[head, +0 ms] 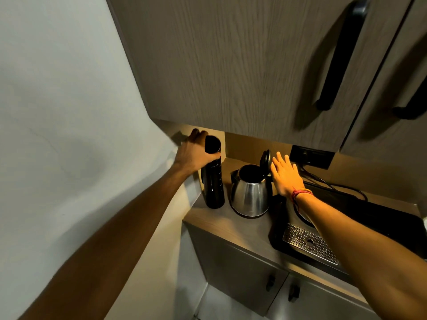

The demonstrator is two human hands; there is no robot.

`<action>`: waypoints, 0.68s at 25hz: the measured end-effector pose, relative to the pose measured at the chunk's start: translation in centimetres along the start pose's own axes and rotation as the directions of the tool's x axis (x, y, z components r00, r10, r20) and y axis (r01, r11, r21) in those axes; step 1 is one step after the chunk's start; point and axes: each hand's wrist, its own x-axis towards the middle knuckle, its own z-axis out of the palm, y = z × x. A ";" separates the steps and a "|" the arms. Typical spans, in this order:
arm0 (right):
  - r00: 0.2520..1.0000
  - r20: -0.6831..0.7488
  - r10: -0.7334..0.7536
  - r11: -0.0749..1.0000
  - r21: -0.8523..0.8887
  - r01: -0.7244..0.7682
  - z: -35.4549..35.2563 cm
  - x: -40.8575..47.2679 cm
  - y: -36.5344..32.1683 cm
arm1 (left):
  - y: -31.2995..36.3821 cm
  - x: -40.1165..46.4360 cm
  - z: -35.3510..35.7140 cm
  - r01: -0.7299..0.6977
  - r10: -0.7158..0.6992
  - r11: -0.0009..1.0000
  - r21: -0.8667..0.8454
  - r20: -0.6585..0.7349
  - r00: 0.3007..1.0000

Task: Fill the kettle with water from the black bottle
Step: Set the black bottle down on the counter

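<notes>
A tall black bottle (213,183) stands upright on the counter's left end, against the wall. My left hand (195,151) is wrapped around its neck, just under the black cap. To its right stands a steel kettle (250,195) with its black lid (265,160) flipped up and its mouth uncovered. My right hand (286,174) is flat with fingers spread, just right of the raised lid and above the kettle's handle, holding nothing.
The wooden counter (231,227) is narrow. A black drip tray with a perforated metal grate (309,243) lies right of the kettle. Black cables (335,187) run to a wall socket (310,157). An overhead cabinet (231,65) hangs low above; cabinet doors sit below.
</notes>
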 end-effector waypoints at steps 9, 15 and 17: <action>0.994 0.098 -0.040 0.992 -0.113 0.051 -1.0 -0.2 -0.1 | -0.6 3.7 0.4 0.066 -0.121 0.985 0.159 0.366 0.923; 0.994 0.096 -0.050 0.999 0.009 0.050 -1.0 0.1 -1.3 | 0.9 2.4 -0.6 0.066 -0.086 0.991 0.113 0.183 0.979; 0.995 0.101 0.019 0.993 0.110 -0.031 -1.1 0.5 -2.5 | 3.3 1.6 0.5 -0.096 0.094 0.994 0.054 0.043 0.995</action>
